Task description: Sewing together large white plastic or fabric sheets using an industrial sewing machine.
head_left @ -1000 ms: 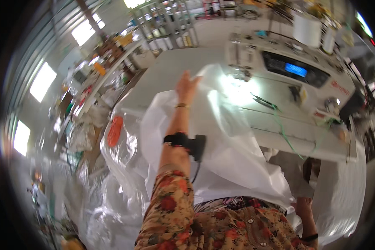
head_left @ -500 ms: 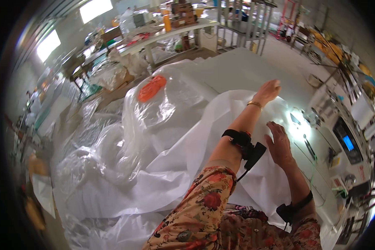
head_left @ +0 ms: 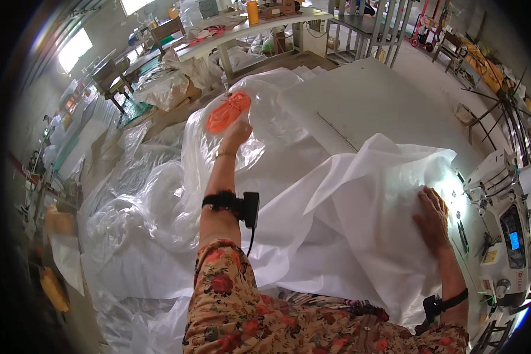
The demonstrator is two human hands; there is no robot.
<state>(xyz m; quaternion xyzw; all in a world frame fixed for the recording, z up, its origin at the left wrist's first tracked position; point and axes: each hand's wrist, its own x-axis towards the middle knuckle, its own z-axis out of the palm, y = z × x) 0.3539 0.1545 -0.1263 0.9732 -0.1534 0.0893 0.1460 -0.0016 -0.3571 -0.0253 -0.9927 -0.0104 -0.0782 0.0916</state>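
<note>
My left hand point(head_left: 237, 134) is stretched out to the far left, at the lower right edge of an orange plastic bag point(head_left: 223, 116). Its fingers look curled in; what they hold, if anything, is hidden. The bag lies on a heap of shiny clear plastic film point(head_left: 159, 206). My right hand point(head_left: 433, 221) rests flat, fingers stretched, on a large white sheet point(head_left: 360, 236) of thin, creased material. Beside that hand, to the right, stands a sewing machine point(head_left: 507, 242) with a lit panel; its lamp shines on the sheet's edge.
The grey tabletop point(head_left: 383, 100) bears a ruler scale point(head_left: 336, 131). Dark thread snips point(head_left: 463, 236) lie near the sewing machine. Behind are a cluttered workbench point(head_left: 265, 26) and a metal rack point(head_left: 371, 29). Dark rods point(head_left: 507, 112) stick out at the right.
My left hand has swung from above the sheet's right part across to the orange bag. My right hand has come down flat on the sheet near the machine. The view has shifted.
</note>
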